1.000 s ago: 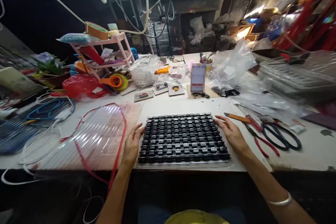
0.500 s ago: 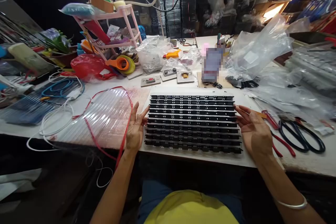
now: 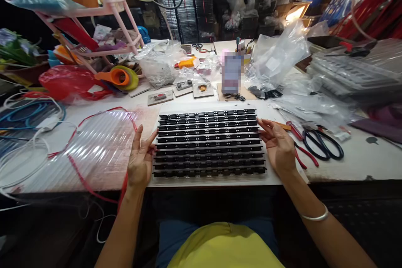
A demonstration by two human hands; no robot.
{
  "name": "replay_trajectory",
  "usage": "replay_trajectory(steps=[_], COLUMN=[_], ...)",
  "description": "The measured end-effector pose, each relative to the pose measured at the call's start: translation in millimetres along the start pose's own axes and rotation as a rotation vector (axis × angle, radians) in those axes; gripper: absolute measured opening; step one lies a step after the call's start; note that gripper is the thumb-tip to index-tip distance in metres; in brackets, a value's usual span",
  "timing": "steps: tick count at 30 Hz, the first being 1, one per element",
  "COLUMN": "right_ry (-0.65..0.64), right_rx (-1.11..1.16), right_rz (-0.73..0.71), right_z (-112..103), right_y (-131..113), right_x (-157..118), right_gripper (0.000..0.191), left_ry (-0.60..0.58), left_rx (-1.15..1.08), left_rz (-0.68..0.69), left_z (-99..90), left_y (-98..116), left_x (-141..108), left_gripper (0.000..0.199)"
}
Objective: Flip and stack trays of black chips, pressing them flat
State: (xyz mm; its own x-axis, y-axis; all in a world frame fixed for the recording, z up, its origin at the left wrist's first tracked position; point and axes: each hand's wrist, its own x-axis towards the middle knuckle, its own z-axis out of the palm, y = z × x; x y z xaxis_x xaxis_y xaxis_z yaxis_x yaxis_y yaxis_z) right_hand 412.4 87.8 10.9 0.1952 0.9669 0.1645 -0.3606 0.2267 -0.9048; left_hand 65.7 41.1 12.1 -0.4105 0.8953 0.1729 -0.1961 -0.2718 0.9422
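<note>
A clear plastic tray [image 3: 210, 178] lies on the white worktop in front of me, filled with several parallel rows of black strips [image 3: 209, 137] that carry small pale marks. At its left end is my left hand [image 3: 140, 161], with some fingers raised and others against the tray's edge. My right hand [image 3: 279, 146] grips the opposite end, fingers curled toward the edge and partly hidden by it. A bracelet [image 3: 317, 213] circles my right wrist.
Right of the tray lie a screwdriver [image 3: 294, 130], red-handled pliers [image 3: 306, 157] and scissors [image 3: 326, 144]. Clear ribbed plastic [image 3: 100, 146] with red ribbing lies left. Behind stand a blurred phone-like object [image 3: 231, 73], small flat tiles [image 3: 160, 97], plastic bags [image 3: 279, 54] and a pink rack [image 3: 122, 16].
The view has swung to the right, so everything sits further left in the picture. Both hands keep their places at the tray's ends, and the tray stays put on the worktop.
</note>
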Motion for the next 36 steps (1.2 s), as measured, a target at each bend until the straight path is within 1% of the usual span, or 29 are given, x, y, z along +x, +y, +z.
replay_trajectory(steps=[8,13,16,20,23,25,27,30,33,34,36], right_ry=[-0.040,-0.049,-0.050,-0.063,-0.062,-0.083,-0.112,-0.135,-0.113,-0.086,-0.019], right_rx=[-0.008,-0.039,-0.093,-0.260,-0.419,-0.519,-0.623,-0.779,-0.891,-0.905,-0.883], right_rz=[0.008,0.009,-0.003,0.014,0.024,0.028,0.052,0.111,0.169,0.178,0.172], right_z=[-1.8,-1.6,0.7,0.1,-4.2,-5.9,-5.2,-1.8,-4.8,-8.9,-22.0], right_y=[1.5,0.9,0.5,5.1,12.2,15.3,14.5,5.6,-7.2,-10.6,-12.9], right_x=[-1.2,-1.7,-1.2,-1.0,0.0,1.4,2.0,-3.7,-23.0,-32.4,-53.1], right_gripper=[0.025,0.027,0.029,0.035,0.040,0.042,0.044,0.053,0.059,0.058,0.050], left_ry=[0.022,0.026,0.021,0.023,-0.011,-0.035,-0.052,-0.099,-0.136,-0.137,-0.132], left_rx=[0.058,0.048,0.065,0.139,0.208,0.242,0.270,0.298,0.321,0.332,0.358], left_rz=[0.022,0.016,-0.010,-0.034,-0.068,-0.105,-0.130,-0.164,-0.191,-0.195,-0.198], left_z=[-0.3,0.3,-0.4,-0.7,0.6,1.4,0.3,-6.8,-20.2,-25.5,-35.5], left_y=[-1.2,-1.3,-2.7,-6.8,-9.6,-10.4,-9.2,-1.3,13.8,19.3,28.3], left_x=[0.9,2.0,4.0,5.3,5.1,6.8,10.4,12.0,-3.6,-13.4,-37.4], left_gripper=[0.051,0.052,0.048,0.043,0.044,0.044,0.043,0.042,0.044,0.044,0.042])
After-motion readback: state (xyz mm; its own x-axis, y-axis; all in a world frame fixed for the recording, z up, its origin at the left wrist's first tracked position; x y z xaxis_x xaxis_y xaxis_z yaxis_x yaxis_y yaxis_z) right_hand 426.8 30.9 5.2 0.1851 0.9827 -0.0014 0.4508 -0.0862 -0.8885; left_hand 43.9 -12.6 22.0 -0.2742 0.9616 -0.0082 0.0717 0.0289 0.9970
